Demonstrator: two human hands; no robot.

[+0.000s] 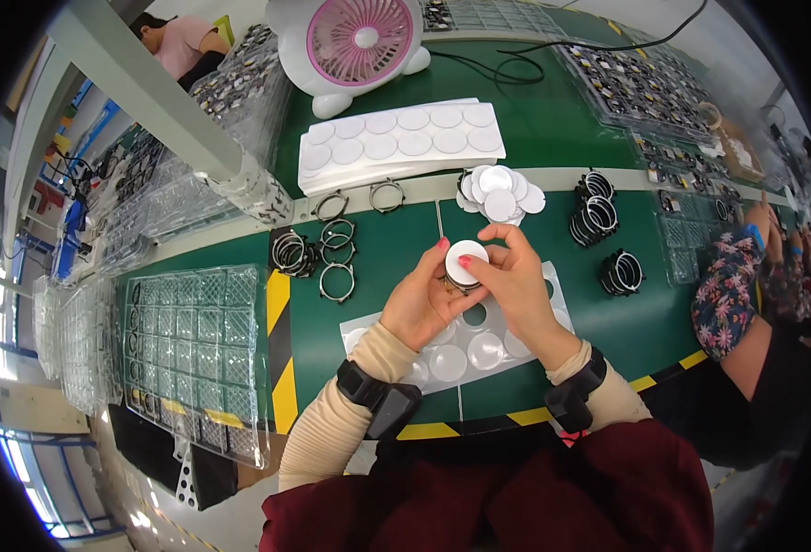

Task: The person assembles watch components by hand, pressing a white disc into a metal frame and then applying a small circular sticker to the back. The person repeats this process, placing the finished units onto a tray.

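Over the middle of the bench, a round white disc point(462, 251) sits on a dark-edged ring between my two hands. My left hand point(416, 302) cradles the ring from the left, its thumb at the rim. My right hand point(522, 293) grips from the right, with a finger pressed on the disc's face and the index finger curled above. Beneath both hands lies a sheet of round white stickers point(448, 362), partly hidden, with a dark round gap where one is gone. Just beyond is a loose heap of white discs point(500, 204).
Thin black rings point(337, 281) lie to the left, with stacked rings point(595, 217) on the right. A stack of white disc sheets point(396, 138) and a pink-and-white fan point(366, 39) stand at the back. A clear compartment tray point(199, 340) overhangs the left edge. A co-worker's floral sleeve point(725, 293) shows at right.
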